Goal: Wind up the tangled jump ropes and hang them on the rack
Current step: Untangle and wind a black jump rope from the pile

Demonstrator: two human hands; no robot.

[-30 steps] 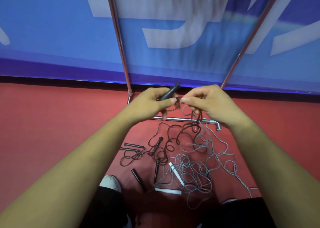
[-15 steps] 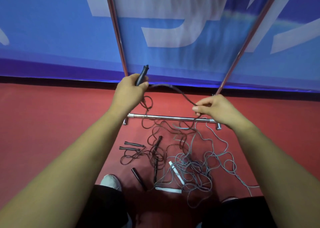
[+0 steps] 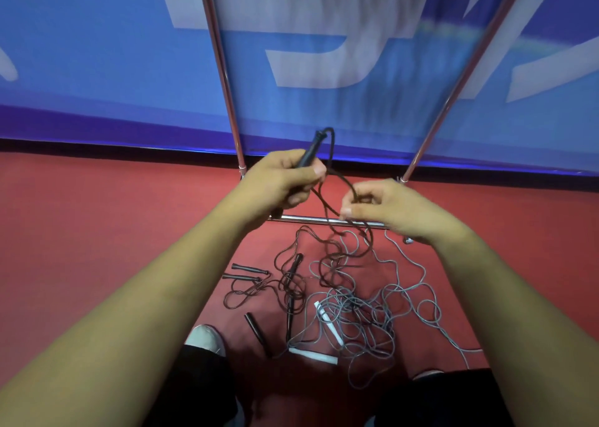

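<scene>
My left hand (image 3: 278,180) grips a black jump-rope handle (image 3: 311,149) that points up and away. Its dark cord (image 3: 337,175) arcs over to my right hand (image 3: 385,208), which pinches it between thumb and fingers. From there the cord drops to the tangle of dark and grey ropes (image 3: 343,290) on the red floor. Several black handles (image 3: 249,269) and two white handles (image 3: 327,324) lie in the pile. The metal rack (image 3: 223,70) stands just beyond, its base bar (image 3: 304,220) under my hands.
A blue banner (image 3: 97,54) hangs behind the rack's two slanting posts, the right post (image 3: 466,70) leaning outward. My shoes (image 3: 204,337) and dark trousers stand at the near edge of the rope pile. Red floor spreads to both sides.
My left hand has come down and toward the right with the handle. My right hand has slid along the cord toward the left hand, so the cord between them is shorter and looped.
</scene>
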